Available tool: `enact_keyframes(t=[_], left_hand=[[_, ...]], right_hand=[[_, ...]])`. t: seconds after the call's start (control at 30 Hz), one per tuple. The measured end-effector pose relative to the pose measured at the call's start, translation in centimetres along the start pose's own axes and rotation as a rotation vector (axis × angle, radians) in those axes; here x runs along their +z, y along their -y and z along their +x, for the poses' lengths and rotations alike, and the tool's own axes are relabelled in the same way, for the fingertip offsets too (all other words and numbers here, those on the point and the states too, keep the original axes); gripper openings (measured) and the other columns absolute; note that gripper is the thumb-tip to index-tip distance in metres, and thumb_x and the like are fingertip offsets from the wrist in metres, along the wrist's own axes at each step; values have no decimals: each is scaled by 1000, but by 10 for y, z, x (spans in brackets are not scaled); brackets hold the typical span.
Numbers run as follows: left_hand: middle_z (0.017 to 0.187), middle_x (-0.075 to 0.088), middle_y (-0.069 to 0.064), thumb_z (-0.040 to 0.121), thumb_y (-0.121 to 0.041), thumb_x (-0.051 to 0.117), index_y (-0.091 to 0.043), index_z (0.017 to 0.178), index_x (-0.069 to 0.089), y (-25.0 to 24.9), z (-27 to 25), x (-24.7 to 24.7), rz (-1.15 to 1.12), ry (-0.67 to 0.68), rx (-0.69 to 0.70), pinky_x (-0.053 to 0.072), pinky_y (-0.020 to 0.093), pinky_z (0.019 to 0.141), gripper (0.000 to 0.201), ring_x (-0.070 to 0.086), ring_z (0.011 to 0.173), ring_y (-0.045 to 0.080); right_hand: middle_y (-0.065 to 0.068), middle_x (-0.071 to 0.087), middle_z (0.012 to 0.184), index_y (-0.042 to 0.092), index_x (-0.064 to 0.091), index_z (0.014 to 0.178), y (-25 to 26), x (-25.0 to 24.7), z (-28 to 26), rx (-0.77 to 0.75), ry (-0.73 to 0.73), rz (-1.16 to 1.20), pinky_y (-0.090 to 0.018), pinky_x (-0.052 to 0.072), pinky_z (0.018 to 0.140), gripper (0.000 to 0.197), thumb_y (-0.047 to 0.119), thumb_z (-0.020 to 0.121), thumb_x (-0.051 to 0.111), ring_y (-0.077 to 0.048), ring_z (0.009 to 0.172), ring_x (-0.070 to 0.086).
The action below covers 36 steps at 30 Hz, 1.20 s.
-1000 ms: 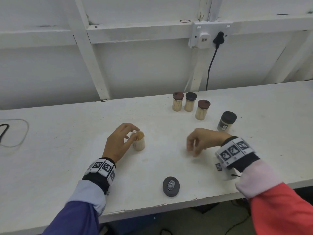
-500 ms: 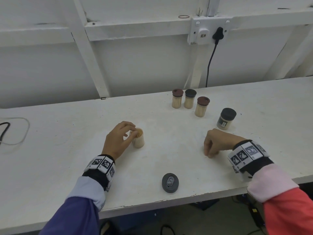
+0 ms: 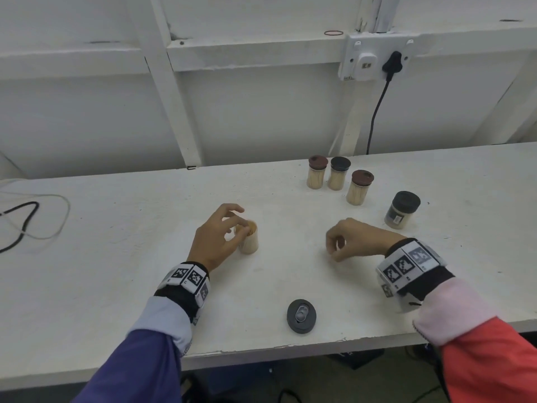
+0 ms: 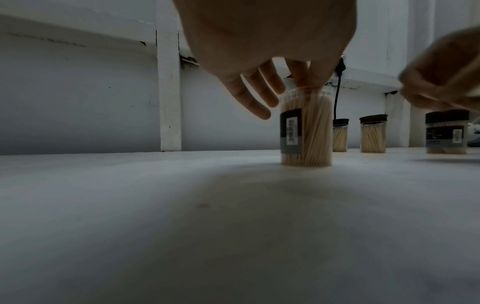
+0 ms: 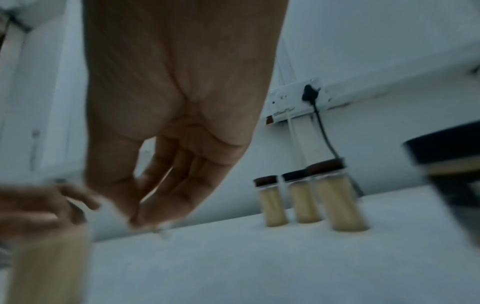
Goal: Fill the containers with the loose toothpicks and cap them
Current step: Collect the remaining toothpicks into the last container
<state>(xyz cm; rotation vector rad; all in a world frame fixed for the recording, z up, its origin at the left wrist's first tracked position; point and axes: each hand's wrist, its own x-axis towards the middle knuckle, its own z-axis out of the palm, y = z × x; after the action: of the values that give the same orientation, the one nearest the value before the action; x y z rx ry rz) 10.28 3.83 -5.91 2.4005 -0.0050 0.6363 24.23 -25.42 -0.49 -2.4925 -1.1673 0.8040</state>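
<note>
A: On the white surface point(image 3: 116, 257), mid-front: one open jar point(image 3: 249, 238), upright, uncapped, packed with toothpicks. Label side faces the left wrist camera.

B: Left hand point(image 3: 213, 242)?

A: Beside the jar on its left. Thumb and forefinger meet at the jar mouth; from the left wrist view they touch the toothpick tips at the rim. The other fingers point(image 4: 249, 98) are spread, loose, off the glass. It is not wrapped round the jar; whether it pinches toothpicks I cannot tell.

B: Right hand point(image 3: 353, 238)?

A: Right of the jar, apart from it, low over the surface. Fingers curled in, tips drawn together against the thumb. The right wrist view is blurred; something pale and thin shows at the fingertips point(image 5: 145, 218), perhaps a toothpick, but I cannot tell for sure.

B: The cap?

A: A dark lid point(image 3: 301, 316) lies flat near the front edge, between the two forearms, inner side up, touching nothing.

B: Others?

A: Three slim capped jars at the back right, all full: brown-capped jar point(image 3: 316, 172), black-capped jar point(image 3: 339, 173) just beside it, second brown-capped jar point(image 3: 360, 187) a little forward and right. A wider jar point(image 3: 401, 209) with a black cap and a label stands further right, nearest the right hand.

B: Surroundings?

A: White panelled wall, a socket point(image 3: 374, 58) with a black plug and a cable hanging down. Loose cords point(image 3: 26, 219) lie at the far left of the surface.
</note>
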Motion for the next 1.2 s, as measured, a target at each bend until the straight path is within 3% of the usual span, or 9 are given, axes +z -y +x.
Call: enact_keyframes(t=[0.13,0.23,0.37,0.5,0.6,0.67,0.8,1.0,1.2], left_hand=[[118,52,-21,88,-41,54,-29,89,67,-1,0,-1,-6,-5,-25,54,33,71,17,59,96,4],[118,53,-20,93,-35,49,-30,104,62,-5,1,-3,-47,-16,-43,53,26,75,18,59,99,3],[121,55,-21,90,-50,52,-35,120,51,-8,0,-6,-127,15,-157,53,29,80,34,57,107,3],[124,51,-29,72,-66,65,-42,135,37,-4,1,-2,-167,156,-298,49,23,84,74,53,111,-8],[120,53,-26,65,-59,75,-44,141,28,7,2,4,-163,273,-371,51,34,90,91,55,108,-5],[112,59,-22,66,-55,76,-41,142,29,12,3,6,-125,300,-379,51,40,90,90,62,97,2],[103,63,-24,64,-64,68,-40,136,41,11,3,6,-106,302,-376,52,39,88,81,64,81,2],[99,61,-26,66,-55,71,-38,133,44,9,3,5,-97,307,-374,51,36,87,74,65,79,3],[97,60,-26,67,-53,74,-37,132,45,8,4,4,-95,305,-370,51,35,85,73,66,79,8]], right_hand=[[-12,68,79,12,65,89,32,-5,24,-171,-238,381,-28,53,53,18,-4,82,63,-26,63,62],[-10,65,78,9,65,98,62,-5,43,-287,-380,574,-34,58,57,18,-4,86,62,-21,62,64],[-15,63,79,10,61,98,95,2,67,-345,-486,723,-43,60,62,20,-5,85,60,-26,63,65],[-14,66,80,11,60,97,111,13,84,-374,-479,684,-38,60,62,18,-2,85,61,-26,66,67],[2,71,80,20,64,89,110,22,94,-332,-500,465,-35,56,65,12,10,83,65,-15,68,67],[10,68,82,23,67,84,108,24,97,-310,-481,257,-36,51,69,7,17,82,65,-7,70,59],[7,62,93,22,69,79,105,29,97,-323,-395,7,-33,42,71,10,28,85,64,-5,81,45],[6,65,93,21,76,91,93,28,99,-363,-412,201,-34,48,75,8,23,86,69,-12,79,57],[6,62,87,23,73,83,91,31,102,-274,-449,308,-41,50,77,8,24,78,78,-13,75,55]])
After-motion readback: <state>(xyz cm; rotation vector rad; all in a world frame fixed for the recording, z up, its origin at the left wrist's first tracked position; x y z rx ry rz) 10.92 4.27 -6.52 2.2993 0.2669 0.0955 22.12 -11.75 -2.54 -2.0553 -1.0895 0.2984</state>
